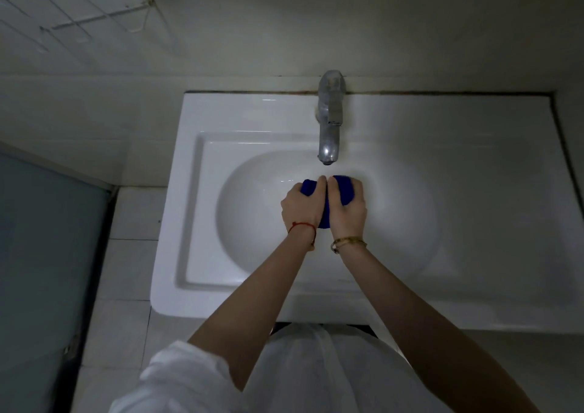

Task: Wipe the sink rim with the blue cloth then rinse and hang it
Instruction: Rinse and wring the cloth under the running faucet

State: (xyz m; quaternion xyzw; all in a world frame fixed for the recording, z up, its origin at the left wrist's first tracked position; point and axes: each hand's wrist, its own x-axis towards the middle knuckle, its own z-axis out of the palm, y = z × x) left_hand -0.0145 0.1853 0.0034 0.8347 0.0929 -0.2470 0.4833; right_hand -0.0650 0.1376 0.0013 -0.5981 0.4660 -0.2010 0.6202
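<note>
We've got the blue cloth (343, 189) bunched up btwn both hands, held over the sink basin (252, 223), just below the faucet (328, 121) spout and a bit toward us from it. Only bits of cloth show: one corner sticking out at the L side, a bigger patch on the R, and a strip down the gap btwn our palms.

Our left hand (300, 207) has fingers curled round the L end of the cloth, gripping it; our right hand (347, 213) is wrapped round the R end the same way. Thumbs lie side by side, nearly touching, pointing at the spout. Can't tell if water is running, pic too dim and soft.

L wrist wears a red string (303, 227); R wrist a gold-coloured bracelet (347, 242). Both forearms bare, w/ a white sleeve (177, 374) rolled up on the L arm.

The sink rim (177, 191) is white, glossy, rectangular, w/ a round bowl set in it. Faucet is chrome, mounted at the back edge, centre. Tiled wall behind; a wire rack (94, 14) hangs upper L. Pale floor tiles L of the sink.
</note>
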